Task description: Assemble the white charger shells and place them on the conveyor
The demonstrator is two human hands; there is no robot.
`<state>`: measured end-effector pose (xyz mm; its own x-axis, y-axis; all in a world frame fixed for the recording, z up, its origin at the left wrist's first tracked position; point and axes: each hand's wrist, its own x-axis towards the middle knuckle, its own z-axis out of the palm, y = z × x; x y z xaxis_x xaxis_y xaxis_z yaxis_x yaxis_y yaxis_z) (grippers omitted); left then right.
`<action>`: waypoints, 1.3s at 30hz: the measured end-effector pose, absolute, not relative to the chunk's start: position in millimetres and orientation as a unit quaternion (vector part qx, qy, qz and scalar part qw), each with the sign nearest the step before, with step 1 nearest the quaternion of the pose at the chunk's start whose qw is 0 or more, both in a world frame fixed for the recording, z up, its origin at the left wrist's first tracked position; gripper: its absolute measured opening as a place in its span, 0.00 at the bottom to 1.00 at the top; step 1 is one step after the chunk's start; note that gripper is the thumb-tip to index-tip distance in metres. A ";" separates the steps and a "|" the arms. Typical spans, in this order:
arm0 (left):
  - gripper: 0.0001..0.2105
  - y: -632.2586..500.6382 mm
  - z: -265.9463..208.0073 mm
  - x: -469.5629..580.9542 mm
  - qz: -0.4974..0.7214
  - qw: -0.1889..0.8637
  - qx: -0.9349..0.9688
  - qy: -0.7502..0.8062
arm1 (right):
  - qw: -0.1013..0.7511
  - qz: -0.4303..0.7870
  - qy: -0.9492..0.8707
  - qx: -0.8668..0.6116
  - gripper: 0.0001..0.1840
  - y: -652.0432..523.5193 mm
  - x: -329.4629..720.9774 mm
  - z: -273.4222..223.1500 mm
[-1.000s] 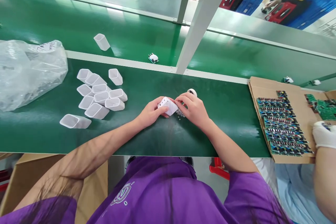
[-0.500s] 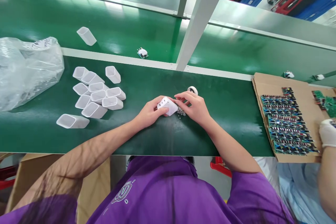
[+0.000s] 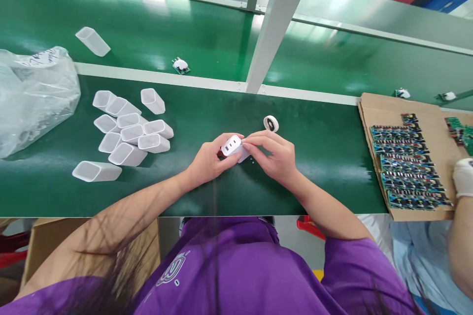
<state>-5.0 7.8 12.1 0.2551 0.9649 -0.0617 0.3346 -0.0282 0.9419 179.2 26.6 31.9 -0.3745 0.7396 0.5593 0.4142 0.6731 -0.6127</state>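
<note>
My left hand (image 3: 207, 161) grips a small white charger body (image 3: 233, 146) with two ports on its face, just above the green bench (image 3: 325, 157). My right hand (image 3: 275, 156) pinches the same charger body from the right side with fingertips on its top edge. A small white tape roll (image 3: 271, 123) lies on the bench just beyond my right hand. A heap of several empty white shells (image 3: 129, 130) lies to the left of my left hand.
A clear plastic bag (image 3: 35, 96) sits at far left. One shell (image 3: 92, 41) and a small board with a white part (image 3: 181, 65) ride the far conveyor belt. A cardboard sheet (image 3: 369, 106) at right holds several circuit boards (image 3: 404, 167), where a co-worker's gloved hand (image 3: 463, 177) rests. A white post (image 3: 275, 22) rises behind.
The charger body has been turned in my hands so its ports face up, and my right fingers closed over it. The shell and small board on the far belt drifted left.
</note>
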 end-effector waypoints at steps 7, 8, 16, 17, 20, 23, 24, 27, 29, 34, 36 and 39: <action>0.22 8.5 14.9 -4.3 0.342 0.485 0.628 0.503 | 0.444 0.131 -0.821 -0.334 0.07 22.8 179.1 32.3; 0.22 8.6 14.9 -4.3 0.343 0.481 0.629 0.505 | 0.442 0.124 -0.824 -0.333 0.07 22.7 179.1 32.2; 0.22 7.8 12.8 -3.9 0.349 0.441 0.641 0.523 | 0.431 0.113 -0.828 -0.339 0.09 21.5 179.6 26.0; 0.22 7.7 12.3 -3.9 0.348 0.436 0.642 0.525 | 0.431 0.111 -0.829 -0.338 0.09 21.5 179.8 25.4; 0.22 7.2 11.4 -3.6 0.351 0.428 0.643 0.529 | 0.432 0.095 -0.833 -0.333 0.09 21.7 180.0 24.9; 0.22 6.8 11.0 -3.2 0.354 0.409 0.646 0.538 | 0.439 0.064 -0.836 -0.322 0.08 22.0 179.4 25.5; 0.21 6.7 10.9 -3.2 0.353 0.400 0.650 0.542 | 0.440 0.057 -0.837 -0.319 0.08 22.0 179.1 25.8; 0.21 6.6 10.4 -4.0 0.355 0.370 0.661 0.548 | 0.432 0.049 -0.842 -0.319 0.08 21.5 178.7 25.9; 0.22 6.9 9.6 -5.2 0.353 0.355 0.670 0.549 | 0.425 0.046 -0.847 -0.316 0.08 21.0 179.5 24.9; 0.24 9.5 8.3 -9.3 0.343 0.335 0.676 0.560 | 0.397 0.020 -0.871 -0.288 0.12 20.0 182.3 19.6; 0.23 11.0 10.2 -10.4 0.347 0.333 0.672 0.564 | 0.395 0.023 -0.875 -0.280 0.14 20.0 181.8 19.0; 0.19 13.1 15.4 -11.5 0.352 0.361 0.672 0.543 | 0.428 0.128 -0.840 -0.307 0.13 21.4 179.1 22.2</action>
<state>-11.5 13.1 15.4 0.1628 0.9833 0.0815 0.4744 -0.1504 0.8674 179.1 21.4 22.2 -0.4456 0.6255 0.6405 0.4066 0.7788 -0.4777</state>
